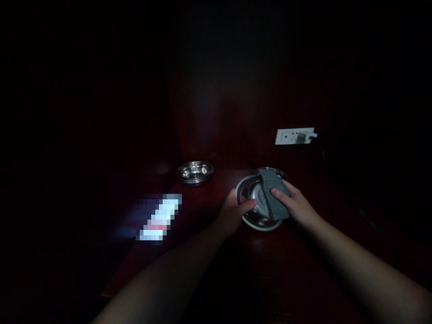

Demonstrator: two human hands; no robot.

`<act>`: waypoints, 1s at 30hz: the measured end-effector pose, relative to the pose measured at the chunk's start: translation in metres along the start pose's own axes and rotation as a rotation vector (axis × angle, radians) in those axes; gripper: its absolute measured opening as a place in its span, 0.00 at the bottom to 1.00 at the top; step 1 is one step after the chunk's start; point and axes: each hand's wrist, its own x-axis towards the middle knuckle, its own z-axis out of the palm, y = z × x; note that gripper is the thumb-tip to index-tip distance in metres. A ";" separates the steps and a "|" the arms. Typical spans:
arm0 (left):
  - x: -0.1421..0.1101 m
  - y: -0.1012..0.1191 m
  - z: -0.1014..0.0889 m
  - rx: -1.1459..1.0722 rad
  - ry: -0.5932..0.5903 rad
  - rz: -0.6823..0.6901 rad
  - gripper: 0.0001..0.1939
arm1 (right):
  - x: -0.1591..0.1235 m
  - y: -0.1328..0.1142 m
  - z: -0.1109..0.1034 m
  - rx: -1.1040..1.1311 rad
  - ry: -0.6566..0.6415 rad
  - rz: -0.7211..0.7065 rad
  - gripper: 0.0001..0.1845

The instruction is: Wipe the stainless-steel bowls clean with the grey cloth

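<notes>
Bare forearms (162,279) come in from the frame's lower left and lower right, left hand (232,215) gripping a metal bowl (259,221) just right of center, right hand (299,204) clutching a greenish cloth (277,209) against it, and it's super dark but probably another dish (277,171) behind.

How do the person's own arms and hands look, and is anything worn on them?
The left hand and right hand show no gloves or rings. The left forearm and right forearm are bare, without visible sleeve, watch or bracelet. It is too dim to judge fine markings.
</notes>
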 end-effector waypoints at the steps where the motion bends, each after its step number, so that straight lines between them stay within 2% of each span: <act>1: 0.000 0.000 0.000 0.003 0.001 0.000 0.23 | 0.000 0.000 0.000 0.002 -0.003 0.002 0.25; 14: -0.002 0.005 0.005 0.076 0.052 -0.011 0.22 | -0.002 0.000 0.000 -0.065 -0.030 -0.042 0.25; 19: -0.003 0.006 0.006 0.076 0.072 -0.010 0.21 | 0.000 0.002 -0.001 -0.082 -0.001 -0.027 0.25; 25: 0.000 0.004 0.004 0.033 0.009 0.013 0.24 | 0.001 0.002 0.000 -0.071 0.011 0.001 0.26; 30: 0.000 0.002 0.002 0.071 0.049 0.016 0.23 | 0.000 0.003 0.001 -0.074 -0.002 -0.011 0.25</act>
